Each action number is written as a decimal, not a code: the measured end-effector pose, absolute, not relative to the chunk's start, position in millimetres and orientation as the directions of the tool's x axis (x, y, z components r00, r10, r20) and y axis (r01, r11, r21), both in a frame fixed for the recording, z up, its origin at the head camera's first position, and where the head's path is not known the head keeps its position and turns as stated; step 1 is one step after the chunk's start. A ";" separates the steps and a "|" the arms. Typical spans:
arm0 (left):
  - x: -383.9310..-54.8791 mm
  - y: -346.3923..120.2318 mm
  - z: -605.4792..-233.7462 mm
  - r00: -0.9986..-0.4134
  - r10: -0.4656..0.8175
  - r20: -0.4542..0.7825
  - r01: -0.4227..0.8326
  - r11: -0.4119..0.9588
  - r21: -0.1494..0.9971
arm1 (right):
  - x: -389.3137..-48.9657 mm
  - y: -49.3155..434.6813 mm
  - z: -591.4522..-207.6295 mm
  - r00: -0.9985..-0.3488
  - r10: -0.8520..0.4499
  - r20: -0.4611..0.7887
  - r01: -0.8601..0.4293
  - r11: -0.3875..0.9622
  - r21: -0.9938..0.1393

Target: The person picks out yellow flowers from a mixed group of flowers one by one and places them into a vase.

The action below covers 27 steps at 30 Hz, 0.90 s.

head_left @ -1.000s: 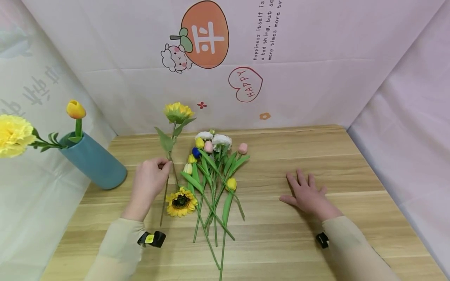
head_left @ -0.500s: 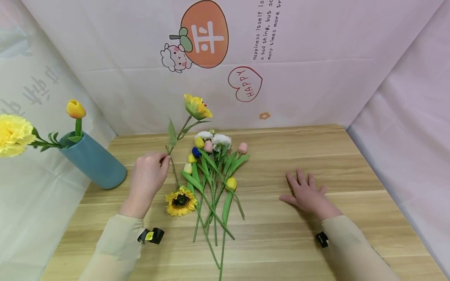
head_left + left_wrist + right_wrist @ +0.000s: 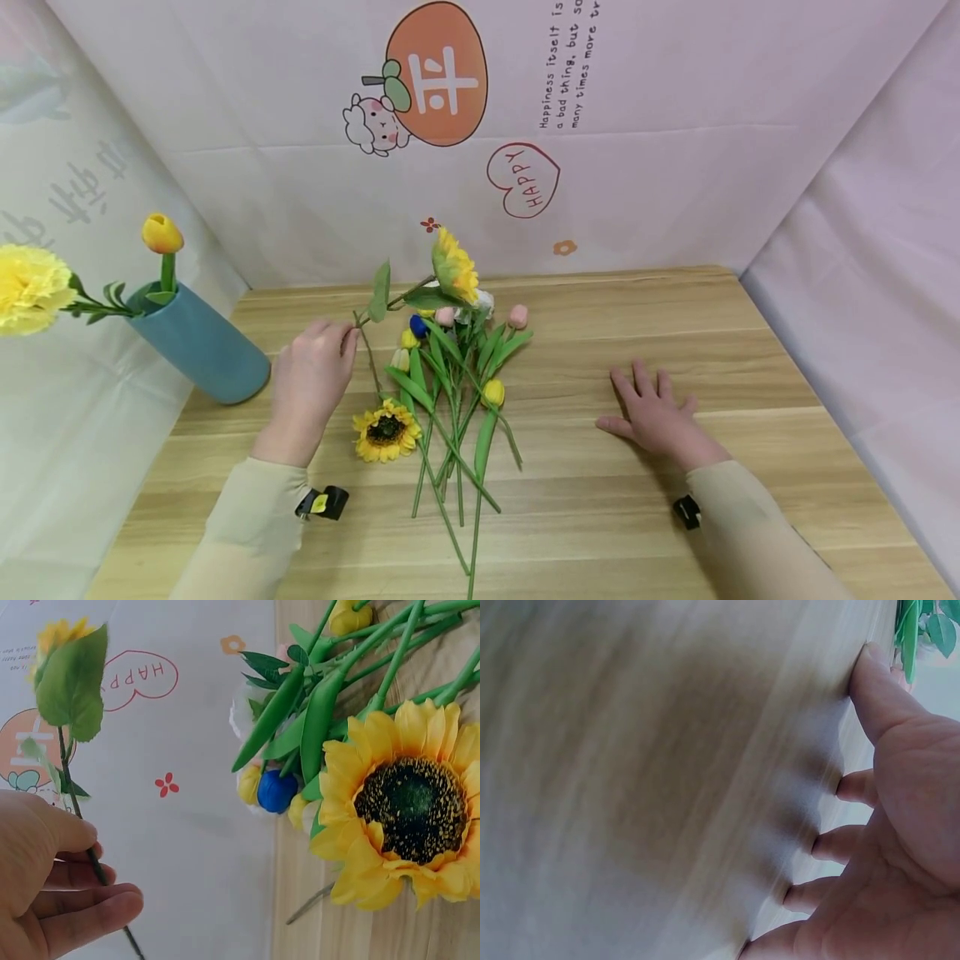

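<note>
My left hand (image 3: 315, 375) pinches the thin stem of a yellow sunflower (image 3: 455, 267) between thumb and fingers. Its bloom leans right, above the far end of the flower pile, and its dark centre faces away from view. In the left wrist view, the held stem (image 3: 77, 796) crosses the fingers, with a green leaf hiding part of the bloom. Just right of this hand, a second sunflower (image 3: 386, 430) lies face up on the table. My right hand (image 3: 656, 417) rests on the wood with fingers spread, holding nothing.
Tulips and white flowers lie heaped mid-table, their green stems (image 3: 455, 450) pointing towards me. At the left, a tilted-looking blue vase (image 3: 206, 346) holds an orange-yellow tulip (image 3: 162, 233) and a yellow carnation-like bloom (image 3: 33, 290). A printed white cloth (image 3: 660, 192) backs the wooden table (image 3: 585, 517).
The held sunflower has swung from upright to leaning right, its bloom now over the white flowers. My left hand has risen slightly and turned. The right hand stays in place.
</note>
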State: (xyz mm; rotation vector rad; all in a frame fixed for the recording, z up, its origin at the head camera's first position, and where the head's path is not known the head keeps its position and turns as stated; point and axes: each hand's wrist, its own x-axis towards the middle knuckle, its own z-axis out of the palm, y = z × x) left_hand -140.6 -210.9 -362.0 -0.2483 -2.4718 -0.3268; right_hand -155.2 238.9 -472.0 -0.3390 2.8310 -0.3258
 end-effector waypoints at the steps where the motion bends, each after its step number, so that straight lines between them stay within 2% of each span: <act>1: -140.4 -212.1 -362.4 -0.777 0.104 0.621 0.253 0.955 0.157 | -154.8 238.3 -471.6 -0.935 -0.258 -0.242 -0.195 0.947 -0.254; 11: -139.2 -225.2 -354.5 -0.653 0.119 0.748 0.246 0.967 0.061 | -162.3 248.4 -490.8 -0.934 -0.263 -0.240 -0.189 0.937 -0.293; 27: -139.5 -262.6 -319.3 -0.518 0.014 0.855 0.231 0.965 0.124 | -163.7 249.7 -494.8 -0.941 -0.265 -0.210 -0.204 0.940 -0.273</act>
